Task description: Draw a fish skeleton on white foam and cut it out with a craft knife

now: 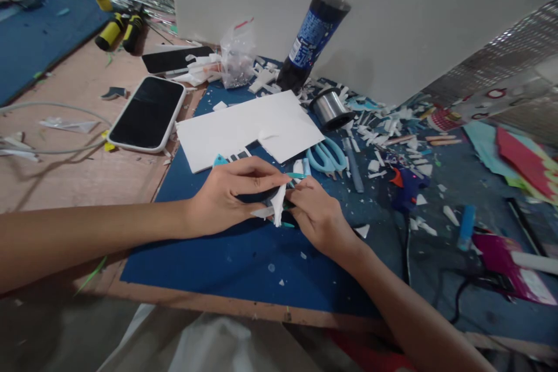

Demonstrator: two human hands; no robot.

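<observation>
Both my hands meet over the blue cutting mat (244, 267). Between them is a small, irregular white piece (278, 204), standing on end. My left hand (235, 189) is closed, its thumb and fingers pinched at the piece's left side. From the right, my right hand (318, 209) is curled around a teal-edged object (297, 175); most of it is hidden by the fingers, so its kind is unclear. A white board (248, 122) with a notch in its near edge lies just beyond my hands. Light-blue scissors (326, 157) rest at the board's right corner.
Behind the board stand a dark soda bottle (316, 35) and a wire spool (332, 108). White scraps (383, 128) litter the right side, near a glue gun (407, 186). A phone (148, 113) lies left, with yellow-black pliers (122, 29) farther back.
</observation>
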